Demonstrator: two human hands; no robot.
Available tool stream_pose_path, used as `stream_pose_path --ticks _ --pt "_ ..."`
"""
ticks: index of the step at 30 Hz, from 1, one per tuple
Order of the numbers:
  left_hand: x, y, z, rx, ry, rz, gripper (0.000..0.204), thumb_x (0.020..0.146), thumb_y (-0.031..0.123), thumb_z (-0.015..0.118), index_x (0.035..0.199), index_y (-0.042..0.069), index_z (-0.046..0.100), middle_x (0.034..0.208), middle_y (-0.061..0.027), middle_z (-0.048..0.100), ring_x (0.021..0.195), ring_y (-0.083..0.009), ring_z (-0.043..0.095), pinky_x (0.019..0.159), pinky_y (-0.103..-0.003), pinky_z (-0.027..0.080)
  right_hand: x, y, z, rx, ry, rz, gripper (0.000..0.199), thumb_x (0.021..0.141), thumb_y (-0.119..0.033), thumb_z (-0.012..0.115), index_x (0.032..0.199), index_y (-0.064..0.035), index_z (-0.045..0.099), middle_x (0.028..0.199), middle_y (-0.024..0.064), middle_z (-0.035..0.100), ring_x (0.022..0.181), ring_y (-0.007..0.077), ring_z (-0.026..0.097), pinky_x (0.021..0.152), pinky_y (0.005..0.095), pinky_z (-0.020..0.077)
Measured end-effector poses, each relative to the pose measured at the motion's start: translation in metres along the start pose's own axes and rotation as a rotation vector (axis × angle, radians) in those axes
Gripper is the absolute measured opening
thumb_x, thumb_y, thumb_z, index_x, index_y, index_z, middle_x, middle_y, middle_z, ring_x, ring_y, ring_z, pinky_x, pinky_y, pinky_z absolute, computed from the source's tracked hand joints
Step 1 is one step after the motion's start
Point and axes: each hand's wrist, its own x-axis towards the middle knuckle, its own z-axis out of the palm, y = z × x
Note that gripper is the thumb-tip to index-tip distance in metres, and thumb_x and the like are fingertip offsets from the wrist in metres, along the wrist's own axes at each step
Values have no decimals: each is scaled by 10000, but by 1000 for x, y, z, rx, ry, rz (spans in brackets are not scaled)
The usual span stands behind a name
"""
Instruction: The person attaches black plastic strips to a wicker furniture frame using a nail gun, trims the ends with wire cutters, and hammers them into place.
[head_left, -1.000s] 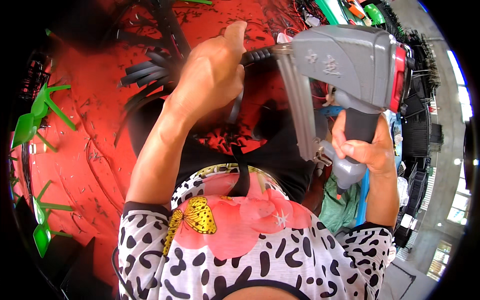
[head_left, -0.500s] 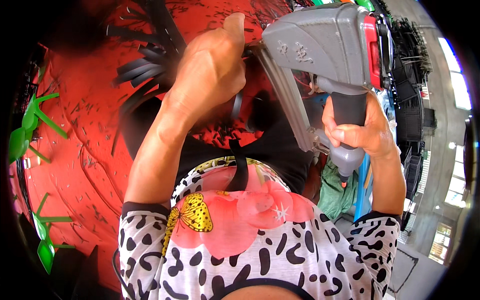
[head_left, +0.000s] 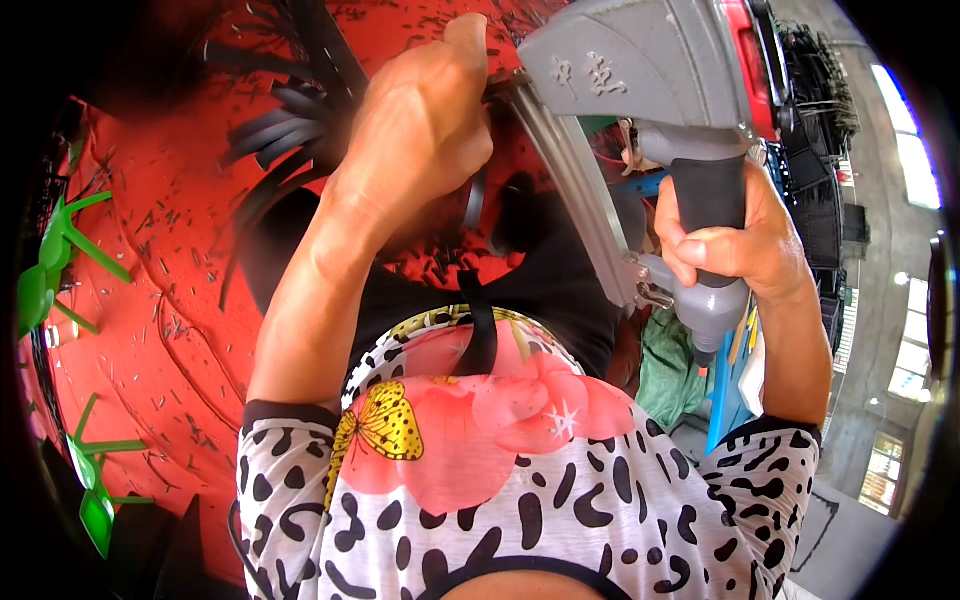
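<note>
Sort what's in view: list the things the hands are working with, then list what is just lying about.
In use:
- grey nail gun, gripped by the right hand
- black strip, pinched by the left hand at the gun's nose

Lying about:
- loose black strips on the red cloth
- green plastic pieces at the left edge
- green bag below the gun

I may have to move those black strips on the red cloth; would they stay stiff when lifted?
Probably floppy: the black strips curve and splay across the red cloth. They look thin, so likely light. The left hand bends one near the grey nail gun.
</note>
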Motion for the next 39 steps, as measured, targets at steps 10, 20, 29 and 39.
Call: stream_pose_path --ticks 10,20,29,39 --pt "-1 -5 7 -161 29 -63 705 632 -80 548 1279 -86 269 690 -186 546 582 -387 543 532 -450 446 1 -8 2 -98 14 5 130 678 -133 619 706 -18 565 558 33 566 503 94 525 502 241 390" --pt "3 0 3 -187 -25 -49 762 661 -80 554 1328 -79 184 762 -195 568 608 -360 562 567 -418 458 -3 -5 4 -103 23 15 136 685 -143 616 702 -17 567 545 32 560 501 90 524 517 243 404" --pt "10 -2 0 -149 -203 -466 613 658 -71 625 1233 -1 424 940 -146 629 841 -287 616 769 -358 486 -9 6 1 6 84 -100 189 722 -133 659 807 0 556 631 47 569 544 111 557 535 251 437" --pt "21 1 -7 -240 -325 -594 596 715 -26 605 1288 29 448 1073 -111 607 801 -149 600 741 -270 482 -30 131 -148 -452 718 48 336 756 -227 656 911 17 486 596 27 529 532 105 527 482 268 410"
